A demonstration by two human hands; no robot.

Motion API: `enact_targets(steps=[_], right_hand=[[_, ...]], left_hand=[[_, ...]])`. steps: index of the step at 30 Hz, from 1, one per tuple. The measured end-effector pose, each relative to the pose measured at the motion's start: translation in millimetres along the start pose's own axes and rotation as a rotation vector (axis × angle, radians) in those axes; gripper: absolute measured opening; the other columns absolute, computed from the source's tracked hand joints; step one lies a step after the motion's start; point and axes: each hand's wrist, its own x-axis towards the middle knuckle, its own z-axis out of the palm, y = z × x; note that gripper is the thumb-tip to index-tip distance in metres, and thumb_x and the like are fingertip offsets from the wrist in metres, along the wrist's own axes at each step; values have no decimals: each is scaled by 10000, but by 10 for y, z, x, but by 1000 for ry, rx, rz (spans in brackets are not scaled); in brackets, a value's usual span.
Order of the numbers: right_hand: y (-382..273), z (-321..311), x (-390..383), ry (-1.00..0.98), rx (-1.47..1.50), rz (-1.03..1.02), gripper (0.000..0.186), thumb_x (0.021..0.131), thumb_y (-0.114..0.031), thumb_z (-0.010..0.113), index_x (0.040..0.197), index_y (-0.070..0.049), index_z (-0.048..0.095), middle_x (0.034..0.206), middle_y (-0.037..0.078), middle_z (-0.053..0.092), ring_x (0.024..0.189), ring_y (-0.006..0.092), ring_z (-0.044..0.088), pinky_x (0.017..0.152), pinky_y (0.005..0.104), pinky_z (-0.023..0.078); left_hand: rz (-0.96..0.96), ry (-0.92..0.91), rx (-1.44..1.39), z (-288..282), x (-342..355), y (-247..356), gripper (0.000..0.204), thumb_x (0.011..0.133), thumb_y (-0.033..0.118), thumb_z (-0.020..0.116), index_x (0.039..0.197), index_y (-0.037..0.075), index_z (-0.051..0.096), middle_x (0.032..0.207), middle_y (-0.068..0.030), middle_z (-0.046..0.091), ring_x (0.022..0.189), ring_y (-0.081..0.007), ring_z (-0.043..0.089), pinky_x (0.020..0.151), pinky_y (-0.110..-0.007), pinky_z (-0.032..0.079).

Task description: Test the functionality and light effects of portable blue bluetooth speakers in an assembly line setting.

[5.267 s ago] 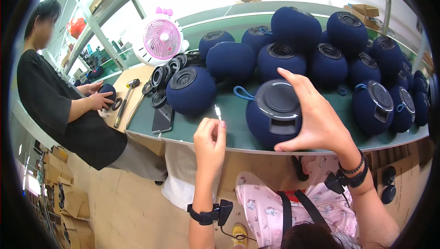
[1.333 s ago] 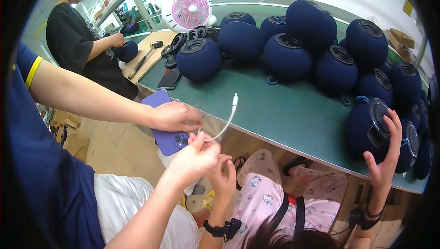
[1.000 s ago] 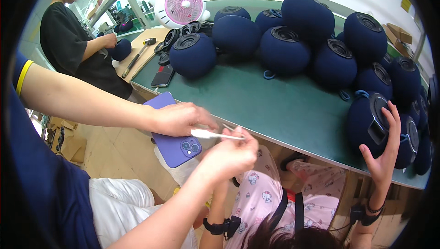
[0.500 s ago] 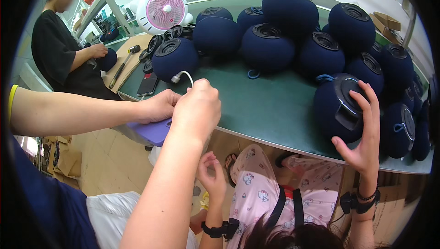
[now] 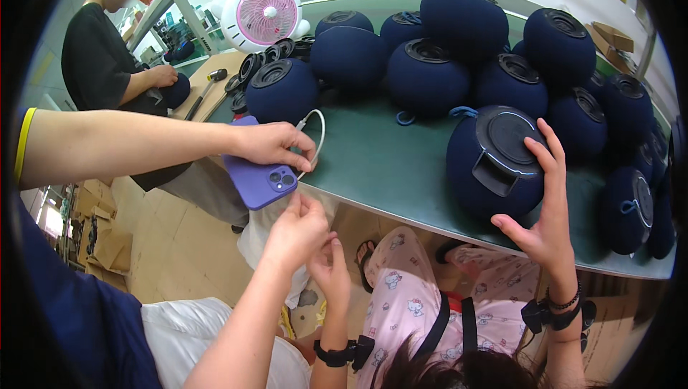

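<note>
My right hand (image 5: 541,206) spans the side of a dark blue round speaker (image 5: 462,167) near the table's front edge, fingertips at its black round face and thumb low in front. A blue cord loop sticks out at the speaker's top. My left hand (image 5: 332,267) is held off the table, in front of its edge, fingers curled in a pinch; whether anything small is in them is hidden. It meets a co-worker's hand (image 5: 297,228). The co-worker's other hand (image 5: 276,147) lies on a purple phone (image 5: 261,178) and a white cable (image 5: 324,131).
Several more round speakers (image 5: 430,77) are piled along the back and right of the green table (image 5: 365,142). A pink-and-white fan (image 5: 265,13) stands behind, and a hammer (image 5: 206,92) lies to the left. Another person (image 5: 100,52) works at far left.
My right hand and the speaker have moved left, and the speaker has turned. The co-worker's near hand has come down to my left hand; the phone is now more exposed.
</note>
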Motion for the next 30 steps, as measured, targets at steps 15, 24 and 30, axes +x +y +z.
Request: enact_targets(steps=[15,24,30], right_hand=[[173,168,-171,115,29,84,1103,667,-640,750,1474,-48,285,1532,209,276,1390,344,332,1147,430,246],[195,160,-217,110,3,72,1102,704,-593,747,1499,-39,223,1546,209,251,1403,337,316,1159,421,234],[168,133,-224,85,7,79,1093,707,-549,763,1505,-46,210,1551,205,240,1407,338,310,1161,421,234]], left_hand=[[203,-161,419,-52,-317,-252,162,871,-44,571,1024,-21,618,1013,-92,596,877,-164,612,763,-271,493],[495,-320,650,218,-404,90,173,824,-51,585,990,-27,626,930,-132,609,817,-220,608,725,-300,492],[515,-332,645,284,-463,134,160,821,-51,587,974,-27,628,926,-139,614,805,-238,615,730,-308,500]])
